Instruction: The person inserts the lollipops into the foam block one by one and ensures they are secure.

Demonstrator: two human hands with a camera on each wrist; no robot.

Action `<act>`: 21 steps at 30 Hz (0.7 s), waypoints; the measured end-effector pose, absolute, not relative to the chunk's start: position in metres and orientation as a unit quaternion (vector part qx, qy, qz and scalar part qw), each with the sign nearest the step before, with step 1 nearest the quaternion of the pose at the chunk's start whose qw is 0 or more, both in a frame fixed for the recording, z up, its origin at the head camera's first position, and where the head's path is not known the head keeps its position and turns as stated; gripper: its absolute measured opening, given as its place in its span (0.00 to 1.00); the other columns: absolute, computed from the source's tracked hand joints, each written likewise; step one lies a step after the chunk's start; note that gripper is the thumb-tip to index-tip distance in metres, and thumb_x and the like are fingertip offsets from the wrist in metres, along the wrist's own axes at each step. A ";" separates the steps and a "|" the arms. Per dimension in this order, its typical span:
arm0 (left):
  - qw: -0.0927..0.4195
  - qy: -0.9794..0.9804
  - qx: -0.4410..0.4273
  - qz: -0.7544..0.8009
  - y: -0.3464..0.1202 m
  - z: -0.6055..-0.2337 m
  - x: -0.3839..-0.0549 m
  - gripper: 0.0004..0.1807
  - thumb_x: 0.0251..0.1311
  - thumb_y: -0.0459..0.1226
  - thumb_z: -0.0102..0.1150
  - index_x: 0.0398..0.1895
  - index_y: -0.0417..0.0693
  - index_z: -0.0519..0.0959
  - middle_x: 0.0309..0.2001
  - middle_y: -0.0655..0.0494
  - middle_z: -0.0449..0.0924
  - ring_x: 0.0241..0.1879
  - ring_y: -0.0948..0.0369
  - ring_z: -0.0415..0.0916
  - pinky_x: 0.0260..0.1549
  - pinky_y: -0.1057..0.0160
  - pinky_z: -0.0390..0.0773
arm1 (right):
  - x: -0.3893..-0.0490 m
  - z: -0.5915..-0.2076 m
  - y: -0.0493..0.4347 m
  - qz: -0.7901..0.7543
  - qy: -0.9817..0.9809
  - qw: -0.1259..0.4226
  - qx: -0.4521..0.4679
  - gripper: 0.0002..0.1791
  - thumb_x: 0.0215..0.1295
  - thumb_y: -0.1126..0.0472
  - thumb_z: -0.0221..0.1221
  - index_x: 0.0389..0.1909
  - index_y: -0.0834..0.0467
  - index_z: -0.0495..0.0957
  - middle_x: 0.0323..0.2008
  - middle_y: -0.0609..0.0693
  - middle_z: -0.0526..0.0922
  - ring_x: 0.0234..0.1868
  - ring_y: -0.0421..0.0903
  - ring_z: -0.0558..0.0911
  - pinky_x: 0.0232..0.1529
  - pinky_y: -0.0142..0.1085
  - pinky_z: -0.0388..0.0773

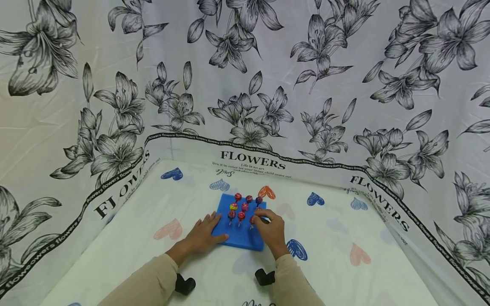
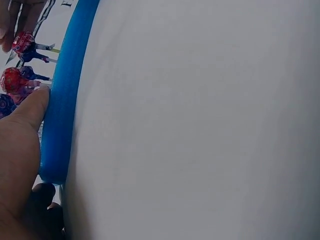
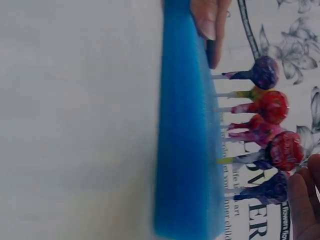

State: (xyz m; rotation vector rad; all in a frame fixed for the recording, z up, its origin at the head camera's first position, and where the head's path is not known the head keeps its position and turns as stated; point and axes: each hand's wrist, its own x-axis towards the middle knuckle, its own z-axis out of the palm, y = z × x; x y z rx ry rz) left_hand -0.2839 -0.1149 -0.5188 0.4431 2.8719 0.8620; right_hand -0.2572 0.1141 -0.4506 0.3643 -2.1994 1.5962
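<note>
Several wrapped lollipops stand by their sticks in rows on a blue foam block (image 1: pixel 243 241), which lies on the table. My left hand (image 1: pixel 203 234) rests on the block's left side, its fingers spread and its thumb along the front. The right hand (image 1: pixel 272 233) is at the front right corner, where thumb and fingers pinch the head of a red lollipop (image 1: pixel 252 220). In the right wrist view that red lollipop (image 3: pixel 285 151) stands upright from the block on a yellow stick, with the fingertips at its top. Behind it is a purple lollipop (image 3: pixel 270 190), partly hidden by the fingers.
A white cloth printed with hearts covers the table (image 1: pixel 325 255). Flower-printed curtains (image 1: pixel 245 85) hang around the back and sides. Black wrist straps (image 1: pixel 185 284) show at both sleeves.
</note>
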 end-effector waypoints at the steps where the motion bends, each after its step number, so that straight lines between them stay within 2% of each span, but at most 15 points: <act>1: 0.055 0.946 0.146 0.283 -0.115 -0.519 -0.284 0.50 0.58 0.64 0.55 0.75 0.45 0.54 0.74 0.44 0.49 0.73 0.44 0.40 0.67 0.42 0.38 | -0.258 -0.449 0.116 0.572 -0.784 0.201 0.135 0.05 0.59 0.75 0.62 0.35 0.68 0.83 0.41 0.64 0.83 0.45 0.56 0.83 0.44 0.43 0.80; 5: 0.061 0.945 0.144 0.287 -0.119 -0.519 -0.286 0.50 0.57 0.65 0.55 0.75 0.46 0.55 0.74 0.43 0.49 0.73 0.44 0.41 0.67 0.43 0.38 | -0.260 -0.437 0.122 0.573 -0.779 0.206 0.151 0.04 0.60 0.74 0.62 0.36 0.68 0.83 0.40 0.63 0.83 0.42 0.55 0.84 0.43 0.41 0.81; 7: 0.069 0.943 0.139 0.294 -0.122 -0.517 -0.287 0.51 0.56 0.65 0.57 0.75 0.47 0.55 0.74 0.43 0.49 0.72 0.43 0.42 0.67 0.42 0.42 | -0.259 -0.427 0.125 0.568 -0.780 0.214 0.154 0.05 0.61 0.73 0.62 0.36 0.68 0.83 0.40 0.63 0.83 0.42 0.55 0.83 0.43 0.41 0.81; 10: 0.084 0.939 0.121 0.312 -0.130 -0.506 -0.291 0.49 0.57 0.59 0.62 0.75 0.47 0.56 0.74 0.41 0.48 0.71 0.41 0.44 0.65 0.39 0.50 | -0.256 -0.408 0.134 0.545 -0.790 0.235 0.158 0.06 0.61 0.73 0.62 0.38 0.68 0.83 0.41 0.61 0.83 0.43 0.55 0.83 0.44 0.43 0.81; 13: 0.070 0.940 0.108 0.316 -0.140 -0.485 -0.298 0.45 0.59 0.51 0.64 0.75 0.46 0.56 0.74 0.40 0.46 0.71 0.40 0.47 0.62 0.37 0.55 | -0.255 -0.385 0.150 0.508 -0.795 0.275 0.184 0.06 0.60 0.75 0.62 0.38 0.70 0.83 0.41 0.62 0.83 0.43 0.57 0.83 0.43 0.46 0.81; 16: 0.014 0.950 0.117 0.290 -0.149 -0.454 -0.304 0.43 0.60 0.49 0.62 0.75 0.45 0.55 0.74 0.39 0.45 0.71 0.39 0.46 0.62 0.37 0.53 | -0.261 -0.366 0.176 0.462 -0.791 0.332 0.223 0.07 0.58 0.77 0.62 0.38 0.70 0.83 0.41 0.62 0.82 0.42 0.57 0.83 0.42 0.40 0.81; 19: -0.081 0.953 0.147 0.251 -0.157 -0.418 -0.308 0.44 0.61 0.51 0.60 0.75 0.43 0.54 0.74 0.38 0.46 0.71 0.40 0.45 0.64 0.38 0.49 | -0.265 -0.345 0.204 0.402 -0.787 0.395 0.252 0.08 0.56 0.77 0.62 0.38 0.70 0.83 0.41 0.61 0.82 0.42 0.56 0.82 0.41 0.32 0.80; 21: -0.157 0.948 0.165 0.222 -0.161 -0.396 -0.310 0.46 0.61 0.53 0.60 0.75 0.43 0.53 0.74 0.39 0.46 0.72 0.41 0.43 0.66 0.39 0.45 | -0.267 -0.331 0.219 0.356 -0.781 0.442 0.259 0.09 0.56 0.75 0.61 0.38 0.69 0.84 0.42 0.59 0.82 0.41 0.56 0.83 0.42 0.33 0.80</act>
